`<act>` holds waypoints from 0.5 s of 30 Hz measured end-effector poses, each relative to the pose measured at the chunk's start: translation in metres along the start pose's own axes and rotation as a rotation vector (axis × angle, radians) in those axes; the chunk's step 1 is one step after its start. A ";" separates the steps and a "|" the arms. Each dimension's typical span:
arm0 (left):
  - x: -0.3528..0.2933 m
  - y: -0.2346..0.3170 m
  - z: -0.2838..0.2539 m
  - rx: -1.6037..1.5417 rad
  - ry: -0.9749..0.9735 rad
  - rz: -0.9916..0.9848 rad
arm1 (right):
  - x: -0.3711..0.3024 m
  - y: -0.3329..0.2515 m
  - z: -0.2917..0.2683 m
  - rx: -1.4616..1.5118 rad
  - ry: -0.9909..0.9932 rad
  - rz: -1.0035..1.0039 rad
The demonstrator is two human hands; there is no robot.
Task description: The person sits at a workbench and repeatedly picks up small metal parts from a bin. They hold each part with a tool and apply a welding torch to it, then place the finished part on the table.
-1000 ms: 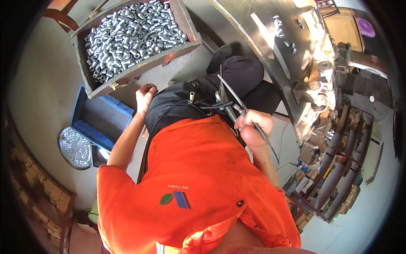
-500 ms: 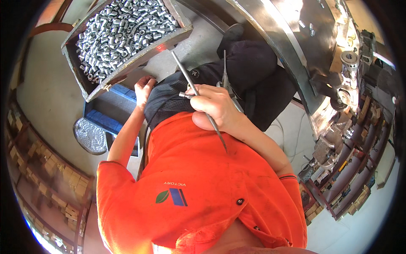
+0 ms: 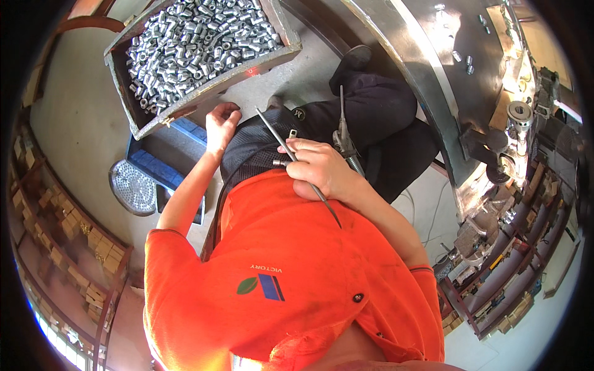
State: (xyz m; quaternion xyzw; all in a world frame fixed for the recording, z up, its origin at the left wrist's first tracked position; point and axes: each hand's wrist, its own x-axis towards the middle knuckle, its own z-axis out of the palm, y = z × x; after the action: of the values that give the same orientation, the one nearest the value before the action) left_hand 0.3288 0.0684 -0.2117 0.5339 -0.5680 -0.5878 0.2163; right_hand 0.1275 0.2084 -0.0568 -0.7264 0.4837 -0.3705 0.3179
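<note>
My right hand (image 3: 318, 168) is above my lap, closed around a thin, tapered metal rod (image 3: 272, 129). Its dark, pointed end lies over the orange shirt. A small metal piece (image 3: 292, 133) shows at my fingertips, and a short cylindrical one (image 3: 280, 163) sticks out beside the fingers. By my thigh, just below the bin's edge, my left hand (image 3: 223, 128) has its fingers curled; whatever they may hold is hidden. A slim-nosed tool (image 3: 342, 132) with a coiled hose rests upright between my right hand and the dark trousers.
An open metal bin (image 3: 204, 93) heaped with small shiny cylinders stands front left. Below it are a blue tray (image 3: 154, 171) and a round dish of small parts (image 3: 132, 188). A metal-topped bench (image 3: 476, 80) with machine parts is at the right; shelves (image 3: 93, 247) line the left.
The view has shifted, moving the bin and bench rightward and slightly down. My right hand is lower in view, and the rod's upper end has dropped. The small piece at my fingertips now shows clearly.
</note>
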 end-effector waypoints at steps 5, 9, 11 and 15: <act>-0.002 0.020 0.002 0.041 -0.063 0.036 | 0.002 -0.001 -0.003 0.017 -0.029 0.021; -0.001 0.017 0.003 0.032 -0.069 0.006 | 0.001 0.002 0.000 0.038 0.034 0.000; -0.001 0.017 0.001 0.060 -0.087 -0.040 | 0.000 0.002 -0.001 0.043 0.024 0.019; -0.003 0.022 0.002 0.008 -0.140 -0.159 | 0.004 -0.002 -0.006 0.079 -0.001 0.037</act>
State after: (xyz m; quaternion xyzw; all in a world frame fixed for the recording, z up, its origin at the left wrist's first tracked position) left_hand 0.3205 0.0656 -0.1907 0.5358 -0.5399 -0.6367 0.1264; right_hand 0.1248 0.2044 -0.0513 -0.7043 0.4820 -0.3832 0.3533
